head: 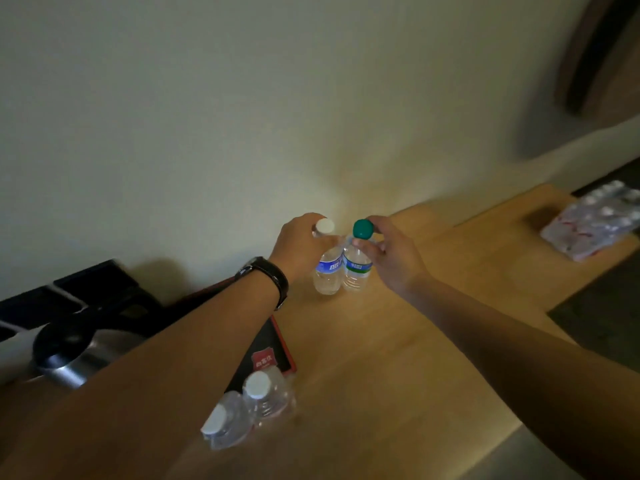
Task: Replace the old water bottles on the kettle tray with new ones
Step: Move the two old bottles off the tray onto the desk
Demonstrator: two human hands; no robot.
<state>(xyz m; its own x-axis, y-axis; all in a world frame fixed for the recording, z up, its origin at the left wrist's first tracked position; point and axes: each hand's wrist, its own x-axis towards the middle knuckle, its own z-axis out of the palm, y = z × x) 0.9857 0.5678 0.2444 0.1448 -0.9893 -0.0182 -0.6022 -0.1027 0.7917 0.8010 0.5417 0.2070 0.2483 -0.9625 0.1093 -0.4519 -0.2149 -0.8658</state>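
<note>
Both hands are reaching out over the wooden counter (pixel 398 348), each one on a bottle. The left hand (pixel 299 245) is closing around the neck of the white-capped bottle (pixel 327 268), fingers curling just under the cap. The right hand (pixel 391 252) is pinching the green-capped bottle (pixel 356 268) at its neck, thumb and fingertips pressing in just below the cap.

The two bottles are standing upright on the counter, touching side by side, close to the pale wall (pixel 207 116). The white-capped one is wearing a blue label with white characters, too blurred to read; the green-capped one is carrying a blue and green band, its print too small to make out.

On the left wrist a dark wristwatch (pixel 270 277) is showing. Under that forearm the black tray (pixel 273 344) with its red edge is lying on the counter — a red square badge with pale characters is sitting near its corner, not legible. At the tray's near end two more clear bottles (pixel 249 407) with white caps are sitting together, tilted in this wide view. A steel kettle (pixel 69 355) with a black lid is standing at the far left. Away to the right a plastic-wrapped pack of bottles (pixel 595 220) is lying at the counter's end — red markings on the wrap, unreadable.
</note>
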